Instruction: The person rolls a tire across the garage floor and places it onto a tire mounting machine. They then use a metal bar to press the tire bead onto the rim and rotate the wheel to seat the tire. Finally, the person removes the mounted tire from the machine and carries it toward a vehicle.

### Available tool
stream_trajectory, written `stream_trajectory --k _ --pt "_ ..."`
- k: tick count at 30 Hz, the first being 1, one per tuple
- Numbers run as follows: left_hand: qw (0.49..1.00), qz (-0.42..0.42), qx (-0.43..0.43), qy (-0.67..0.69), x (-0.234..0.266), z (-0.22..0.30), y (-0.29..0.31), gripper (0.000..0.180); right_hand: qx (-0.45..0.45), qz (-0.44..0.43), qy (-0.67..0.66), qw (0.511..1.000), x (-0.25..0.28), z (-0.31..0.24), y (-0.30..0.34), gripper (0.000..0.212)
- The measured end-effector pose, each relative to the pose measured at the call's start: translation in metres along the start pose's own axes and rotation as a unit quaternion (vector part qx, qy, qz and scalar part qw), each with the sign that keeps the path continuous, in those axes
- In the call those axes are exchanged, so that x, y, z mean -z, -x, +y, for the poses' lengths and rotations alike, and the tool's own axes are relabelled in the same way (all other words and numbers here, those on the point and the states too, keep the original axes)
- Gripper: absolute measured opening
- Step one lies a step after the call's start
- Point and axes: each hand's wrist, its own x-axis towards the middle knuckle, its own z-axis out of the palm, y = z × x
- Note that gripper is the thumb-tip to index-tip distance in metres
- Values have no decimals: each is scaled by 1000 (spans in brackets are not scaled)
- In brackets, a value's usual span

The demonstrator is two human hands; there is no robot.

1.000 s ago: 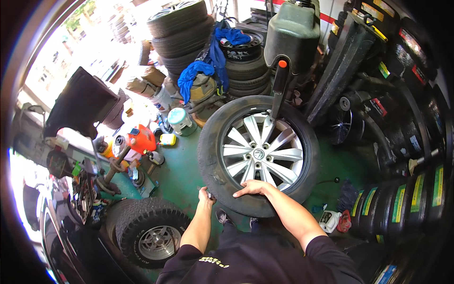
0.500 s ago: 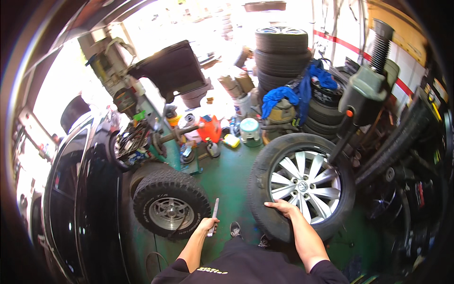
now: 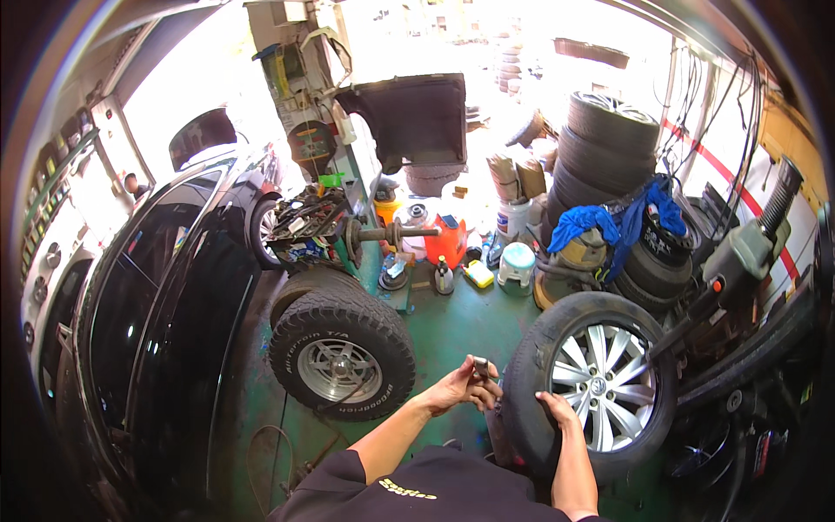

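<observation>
My left hand is raised just left of an upright car wheel, its fingers curled around a short-looking metal bar seen nearly end-on. The wheel has a black tyre and a silver multi-spoke rim. At the near left of that rim, my right hand grips the wheel, thumb along the inner edge of the tyre; its other fingers are mostly hidden. A chunky-treaded wheel with a polished rim leans to the left of my left arm.
A wheel-balancing machine with a protruding shaft stands ahead, tools heaped on its top. A black car lines the left. Stacked tyres, a red container and a turquoise-topped stool are farther ahead. A machine arm leans at right.
My left hand has moved right toward the silver-spoked wheel, turning the bar nearly end-on. My right hand stays on that wheel. The whole view has swung left.
</observation>
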Motion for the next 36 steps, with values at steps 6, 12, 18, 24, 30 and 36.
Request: stream_trajectory --k 6,12,18,24,30,36 --pt "983 73 73 -149 27 23 24 48 6 90 90 992 1 13 -12 81" --pt "712 200 89 -668 65 19 71 53 -25 105 129 986 0 8 -13 86" --pt "855 331 -16 -398 63 16 61 38 -53 75 138 986 -10 -16 7 82" --pt "918 167 -224 -280 25 26 24 58 -77 149 231 958 -22 -27 26 105" --pt "944 116 -280 -128 -1 19 -11 85 -69 160 240 955 -26 -29 36 115" --pt "916 189 -265 -232 -4 21 -12 63 -22 128 208 970 -23 -29 33 94"
